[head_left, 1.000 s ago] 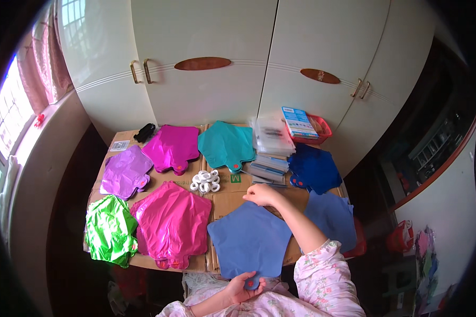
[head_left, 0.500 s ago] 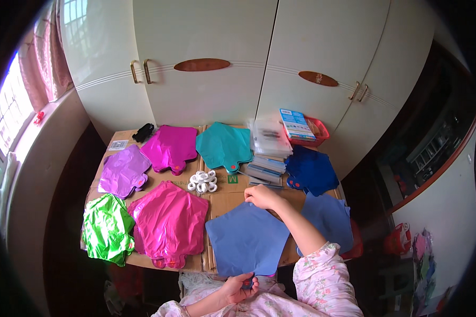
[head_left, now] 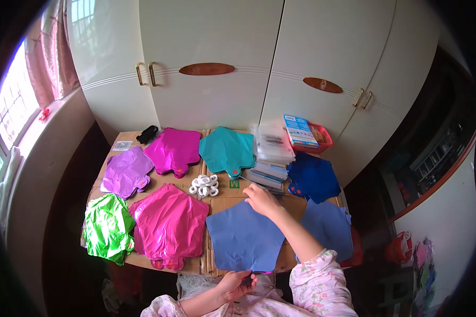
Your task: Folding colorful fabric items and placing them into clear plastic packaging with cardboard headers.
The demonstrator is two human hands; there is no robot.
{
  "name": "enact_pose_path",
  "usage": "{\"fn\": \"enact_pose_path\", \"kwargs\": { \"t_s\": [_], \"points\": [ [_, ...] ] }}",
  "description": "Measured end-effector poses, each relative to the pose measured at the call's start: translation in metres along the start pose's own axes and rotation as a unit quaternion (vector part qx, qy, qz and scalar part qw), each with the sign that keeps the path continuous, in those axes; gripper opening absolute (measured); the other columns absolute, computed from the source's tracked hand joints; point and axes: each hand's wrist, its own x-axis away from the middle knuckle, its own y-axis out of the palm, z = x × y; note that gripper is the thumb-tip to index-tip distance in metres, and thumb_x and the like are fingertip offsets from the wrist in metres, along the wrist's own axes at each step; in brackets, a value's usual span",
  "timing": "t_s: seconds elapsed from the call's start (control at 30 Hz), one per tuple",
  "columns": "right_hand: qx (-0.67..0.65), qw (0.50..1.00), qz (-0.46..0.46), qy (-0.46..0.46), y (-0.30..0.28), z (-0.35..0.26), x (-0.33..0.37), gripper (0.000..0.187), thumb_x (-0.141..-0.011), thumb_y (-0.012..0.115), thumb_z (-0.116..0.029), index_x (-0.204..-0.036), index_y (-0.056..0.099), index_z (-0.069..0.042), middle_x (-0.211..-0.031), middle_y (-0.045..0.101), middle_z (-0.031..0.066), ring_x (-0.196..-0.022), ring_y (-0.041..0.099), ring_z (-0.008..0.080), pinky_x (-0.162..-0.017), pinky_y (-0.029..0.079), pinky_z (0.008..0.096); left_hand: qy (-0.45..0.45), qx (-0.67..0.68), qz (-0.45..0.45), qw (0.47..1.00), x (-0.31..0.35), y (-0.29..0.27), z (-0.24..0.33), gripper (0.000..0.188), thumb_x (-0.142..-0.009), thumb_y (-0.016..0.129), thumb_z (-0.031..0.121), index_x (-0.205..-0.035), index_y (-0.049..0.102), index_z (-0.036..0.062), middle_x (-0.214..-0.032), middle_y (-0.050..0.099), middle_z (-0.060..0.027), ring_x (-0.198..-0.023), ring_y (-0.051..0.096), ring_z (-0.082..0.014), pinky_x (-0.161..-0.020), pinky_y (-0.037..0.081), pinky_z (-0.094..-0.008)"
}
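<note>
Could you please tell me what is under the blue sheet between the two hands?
Brown cardboard shows beside the blue sheet, and a thin magenta sliver peeks out at its lower edge, right of the left hand. Whatever lies beneath its middle is covered.

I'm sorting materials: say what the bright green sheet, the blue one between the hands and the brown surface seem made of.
Green sheet: probably metallic foil, shiny; sharp glints and crinkles. Blue sheet: film or fabric, unclear; matte, no sharp glints. Brown surface: likely cardboard, dull; plain brown, visible seam.
</note>
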Motion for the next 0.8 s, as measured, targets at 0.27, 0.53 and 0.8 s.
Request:
{"fn": "enact_pose_path", "kwargs": {
  "t_s": [0.27, 0.53, 0.8],
  "points": [
    [-0.005, 0.995, 0.074, -0.068, 0.03, -0.045, 0.075, 0.029, -0.082, 0.068, -0.021, -0.106, 0.062, -0.007, -0.118, 0.056, 0.0125, -0.11, 0.054, 0.0313, -0.093, 0.044, 0.0432, 0.002, 0.006, 0.019, 1.0, -0.002, 0.003, 0.003, 0.022, -0.101, 0.044, 0.013, -0.091, 0.051, -0.0048, -0.083, 0.057, -0.0106, -0.077, 0.059, -0.0208, -0.069, 0.054, -0.0313],
    [0.058, 0.992, 0.098, -0.049, 0.052, -0.037, 0.085, 0.039, -0.085, 0.065, -0.026, -0.119, 0.055, -0.008, -0.129, 0.048, 0.0157, -0.125, 0.042, 0.0335, -0.106, 0.031, 0.0511, 0.021, -0.009, 0.03, 0.999, 0.0, 0.005, 0.001, 0.021, -0.1, 0.046, 0.011, -0.089, 0.051, -0.0053, -0.084, 0.057, -0.0108, -0.078, 0.059, -0.0211, -0.071, 0.054, -0.032],
    [0.101, 0.99, 0.079, -0.057, 0.046, -0.04, 0.086, 0.041, -0.091, 0.054, -0.029, -0.126, 0.052, -0.008, -0.134, 0.047, 0.0144, -0.128, 0.041, 0.0325, -0.109, 0.028, 0.0513, 0.007, -0.081, 0.025, 0.996, 0.015, 0.015, 0.021, 0.017, -0.097, 0.048, 0.008, -0.103, 0.054, -0.0071, -0.096, 0.062, -0.0146, -0.089, 0.062, -0.0249, -0.081, 0.055, -0.0367]
  ]
}}
